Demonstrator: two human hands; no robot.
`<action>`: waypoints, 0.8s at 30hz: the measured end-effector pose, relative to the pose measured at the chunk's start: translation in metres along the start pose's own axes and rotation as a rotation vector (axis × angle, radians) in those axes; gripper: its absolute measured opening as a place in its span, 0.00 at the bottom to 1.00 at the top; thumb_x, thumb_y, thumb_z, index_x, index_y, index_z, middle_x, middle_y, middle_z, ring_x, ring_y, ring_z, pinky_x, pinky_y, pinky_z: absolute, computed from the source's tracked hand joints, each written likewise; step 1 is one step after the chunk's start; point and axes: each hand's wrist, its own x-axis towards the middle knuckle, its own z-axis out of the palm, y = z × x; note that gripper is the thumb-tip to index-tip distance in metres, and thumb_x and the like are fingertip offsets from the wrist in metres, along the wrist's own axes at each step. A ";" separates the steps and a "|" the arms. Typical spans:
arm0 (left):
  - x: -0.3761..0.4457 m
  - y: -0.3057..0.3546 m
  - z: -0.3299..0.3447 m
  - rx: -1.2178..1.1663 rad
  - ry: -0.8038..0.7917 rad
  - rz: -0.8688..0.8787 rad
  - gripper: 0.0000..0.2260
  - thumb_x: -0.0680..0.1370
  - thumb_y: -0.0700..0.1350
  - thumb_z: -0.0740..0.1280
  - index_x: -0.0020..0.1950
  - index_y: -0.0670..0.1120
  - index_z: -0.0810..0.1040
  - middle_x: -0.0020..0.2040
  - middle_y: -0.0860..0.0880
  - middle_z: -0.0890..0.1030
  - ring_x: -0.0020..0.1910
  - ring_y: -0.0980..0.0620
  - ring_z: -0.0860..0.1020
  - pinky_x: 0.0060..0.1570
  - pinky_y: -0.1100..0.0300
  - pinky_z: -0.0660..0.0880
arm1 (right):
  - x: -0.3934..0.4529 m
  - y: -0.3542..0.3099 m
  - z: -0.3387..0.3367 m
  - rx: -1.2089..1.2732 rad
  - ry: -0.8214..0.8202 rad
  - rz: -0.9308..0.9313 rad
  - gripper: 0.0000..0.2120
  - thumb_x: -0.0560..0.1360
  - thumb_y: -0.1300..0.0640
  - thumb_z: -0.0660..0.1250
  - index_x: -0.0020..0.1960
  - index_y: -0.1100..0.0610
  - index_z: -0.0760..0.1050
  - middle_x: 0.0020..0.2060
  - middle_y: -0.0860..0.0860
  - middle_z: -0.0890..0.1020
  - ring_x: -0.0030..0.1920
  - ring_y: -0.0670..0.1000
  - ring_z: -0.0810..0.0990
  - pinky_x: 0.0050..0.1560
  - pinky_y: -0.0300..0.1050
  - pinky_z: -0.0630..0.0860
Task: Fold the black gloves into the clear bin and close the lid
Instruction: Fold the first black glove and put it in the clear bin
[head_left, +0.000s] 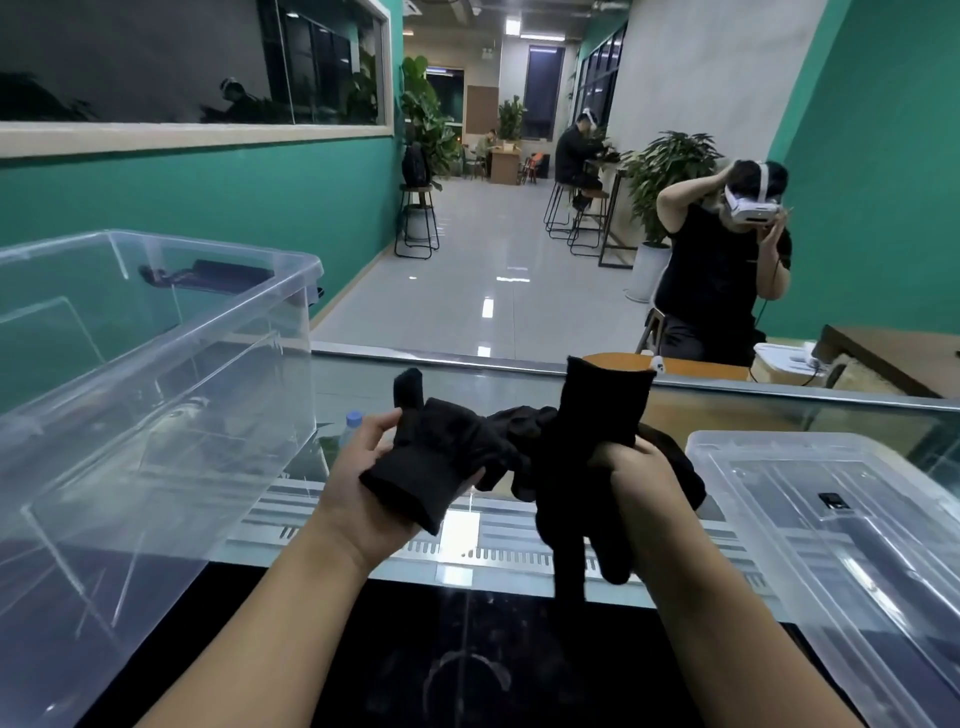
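My left hand (358, 467) grips one black glove (441, 457) by its cuff end, with two fingers of the glove sticking up. My right hand (641, 483) is closed around a second black glove (597, 415), cuff up and fingers dangling down toward the counter. Both gloves hang in the air above the glass counter, bunched together between my hands. The clear bin (156, 395) stands open and empty at the left. Its clear lid (831, 525) lies flat at the right.
I stand at a glass display counter (467, 535) with a dark front surface. A small bottle (352, 423) shows behind my left hand. A person wearing a headset sits beyond the counter at the right; stools and plants stand further back.
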 end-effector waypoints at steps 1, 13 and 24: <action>-0.002 -0.002 0.001 0.004 -0.018 -0.014 0.14 0.73 0.47 0.63 0.48 0.38 0.81 0.56 0.37 0.81 0.57 0.39 0.79 0.62 0.40 0.71 | 0.000 0.000 -0.001 0.115 -0.010 0.071 0.10 0.73 0.68 0.54 0.37 0.63 0.71 0.23 0.55 0.75 0.22 0.51 0.76 0.24 0.42 0.72; -0.004 -0.002 0.005 0.091 0.011 -0.013 0.16 0.70 0.37 0.58 0.46 0.33 0.83 0.56 0.35 0.81 0.57 0.38 0.78 0.55 0.44 0.76 | 0.015 0.001 -0.021 0.335 0.157 -0.028 0.07 0.77 0.51 0.62 0.45 0.53 0.75 0.30 0.50 0.74 0.24 0.44 0.72 0.22 0.34 0.72; -0.007 -0.001 0.010 0.235 0.071 -0.012 0.19 0.73 0.37 0.55 0.61 0.32 0.73 0.61 0.33 0.77 0.58 0.36 0.76 0.65 0.45 0.69 | 0.009 -0.018 -0.015 -0.699 0.165 -0.759 0.09 0.74 0.68 0.59 0.39 0.62 0.76 0.37 0.52 0.80 0.37 0.53 0.79 0.38 0.47 0.78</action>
